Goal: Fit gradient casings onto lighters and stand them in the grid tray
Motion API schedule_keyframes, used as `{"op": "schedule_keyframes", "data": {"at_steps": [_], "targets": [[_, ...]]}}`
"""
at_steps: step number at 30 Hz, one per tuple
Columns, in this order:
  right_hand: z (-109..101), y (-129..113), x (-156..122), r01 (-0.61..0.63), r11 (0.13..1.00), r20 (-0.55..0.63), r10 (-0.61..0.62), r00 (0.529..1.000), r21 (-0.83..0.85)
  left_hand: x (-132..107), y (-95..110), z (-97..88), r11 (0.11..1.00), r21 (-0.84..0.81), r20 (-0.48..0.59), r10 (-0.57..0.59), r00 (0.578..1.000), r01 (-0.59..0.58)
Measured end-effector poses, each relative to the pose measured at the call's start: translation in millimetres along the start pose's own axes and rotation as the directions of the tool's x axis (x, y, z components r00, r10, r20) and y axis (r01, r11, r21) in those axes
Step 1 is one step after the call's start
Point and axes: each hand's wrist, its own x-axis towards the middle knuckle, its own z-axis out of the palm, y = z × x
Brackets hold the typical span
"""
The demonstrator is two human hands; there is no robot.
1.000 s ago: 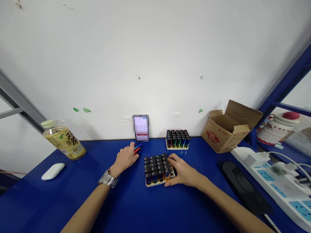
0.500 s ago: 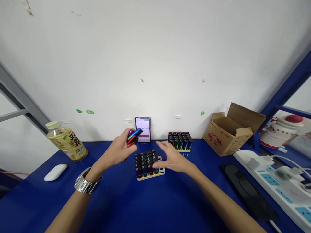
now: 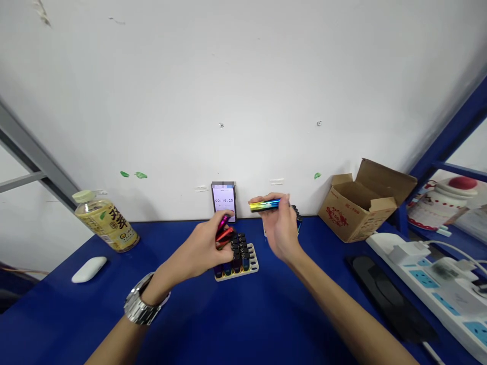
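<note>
Just right of centre frame, the right hand (image 3: 280, 233) pinches a rainbow lighter (image 3: 265, 205) level, up and right of the tray (image 3: 254, 263). The left hand (image 3: 198, 251) clasps a few red lighters (image 3: 223, 231) over the tray's rows. Gripping each lighter mid-body, I judge, should stop it slipping.

From where I stand, the left hand (image 3: 198, 251) is closed around a small bunch of glossy red and magenta lighters (image 3: 223, 229). It holds them just over a cream plastic tray of black-capped lighters (image 3: 251, 266) in the middle of the blue bench (image 3: 243, 324). The right hand (image 3: 280, 230) pinches one rainbow-sheened metallic lighter (image 3: 265, 205) level near the far edge, half hiding a second batch of black-capped lighters (image 3: 296, 213). A lit phone (image 3: 224, 201) leans on the wall there.
</note>
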Motion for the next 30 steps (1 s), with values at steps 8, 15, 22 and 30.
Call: {"op": "schedule_keyframes", "data": {"at_steps": [8, 15, 22, 30], "targets": [[-46.1, 33.4, -11.4, -0.385, 0.871, 0.086, 0.427, 0.900, -0.305, 9.8, -86.0, -1.8, 0.947, -0.077, -0.523, -0.306, 0.796, 0.313], [-47.3, 59.9, -15.7, -0.599, 0.749, -0.082, 0.604, 0.793, -0.283, 15.4, -137.0, 40.2, 0.936, -0.162, -0.572, -0.347, 0.743, 0.313], [-49.4, 68.9, -20.1, -0.666, 0.718, -0.169, 0.644, 0.746, -0.203, 15.6, -151.6, 48.0, 0.921, -0.284, -0.529, -0.383, 0.757, 0.267], [-50.8, 68.0, -16.3, -0.719, 0.673, -0.128, 0.708, 0.694, -0.177, 14.2, -147.5, 46.5, 0.918, -0.201, -0.487, -0.395, 0.779, 0.340]]}}
